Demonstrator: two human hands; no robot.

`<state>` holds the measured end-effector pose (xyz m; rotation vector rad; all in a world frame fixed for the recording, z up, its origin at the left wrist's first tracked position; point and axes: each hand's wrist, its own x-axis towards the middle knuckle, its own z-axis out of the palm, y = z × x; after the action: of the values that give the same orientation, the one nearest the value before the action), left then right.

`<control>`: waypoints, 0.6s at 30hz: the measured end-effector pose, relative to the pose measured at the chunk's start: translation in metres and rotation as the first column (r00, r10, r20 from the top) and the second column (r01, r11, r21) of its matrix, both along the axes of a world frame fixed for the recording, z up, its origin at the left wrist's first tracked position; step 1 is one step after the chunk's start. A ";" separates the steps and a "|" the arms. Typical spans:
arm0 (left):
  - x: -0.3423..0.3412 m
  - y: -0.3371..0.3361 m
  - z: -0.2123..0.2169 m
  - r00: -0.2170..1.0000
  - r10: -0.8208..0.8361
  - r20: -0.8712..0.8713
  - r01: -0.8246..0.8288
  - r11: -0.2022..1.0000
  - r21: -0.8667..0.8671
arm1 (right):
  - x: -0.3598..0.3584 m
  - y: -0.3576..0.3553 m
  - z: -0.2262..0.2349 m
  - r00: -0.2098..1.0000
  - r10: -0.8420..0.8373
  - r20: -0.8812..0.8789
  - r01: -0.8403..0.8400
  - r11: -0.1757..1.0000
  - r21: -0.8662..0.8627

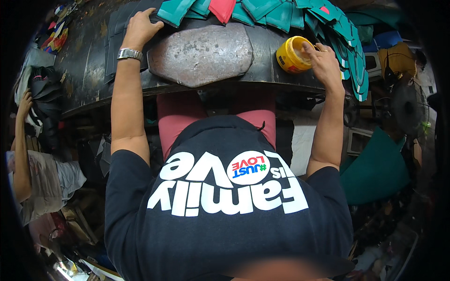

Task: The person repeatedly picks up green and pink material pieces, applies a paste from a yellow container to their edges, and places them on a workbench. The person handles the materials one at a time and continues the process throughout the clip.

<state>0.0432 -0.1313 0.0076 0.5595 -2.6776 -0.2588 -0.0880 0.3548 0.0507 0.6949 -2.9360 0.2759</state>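
Tub point(284, 57): smooth, glossy yellow plastic, at my right hand point(323, 64).
Black pieces point(118, 29): thin, matt sheet material, by my left hand point(142, 31).
Green pieces point(280, 17): smooth, leather-like, with a soft sheen, beyond and between my hands.
Slab point(199, 55): metal or stone, I cannot tell which; worn, dull-shining and pitted, between my hands.
Desk point(86, 70): dark, glossy, scuffed, under the slab.
Watch band point(130, 54): shiny metal links, just behind my left hand.
Shirt point(225, 243): matt black cloth.
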 end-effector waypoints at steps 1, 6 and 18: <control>0.002 -0.001 0.007 1.000 -0.019 -0.003 0.019 0.999 0.042 | -0.001 -0.004 0.000 1.000 0.000 0.003 0.000 0.999 0.051; 0.023 -0.014 0.021 0.995 0.059 -0.078 -0.048 0.990 0.136 | -0.003 -0.016 0.023 0.950 -0.125 0.285 0.094 0.988 0.122; 0.052 0.004 -0.002 0.519 0.087 -0.850 -0.052 0.996 0.070 | 0.060 0.002 0.027 0.969 0.189 -0.159 -0.224 0.945 -0.239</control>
<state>0.0948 -0.1274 0.0061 0.3885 -1.6607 -0.4279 -0.0280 0.3569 0.0781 0.9409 -2.6364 0.5900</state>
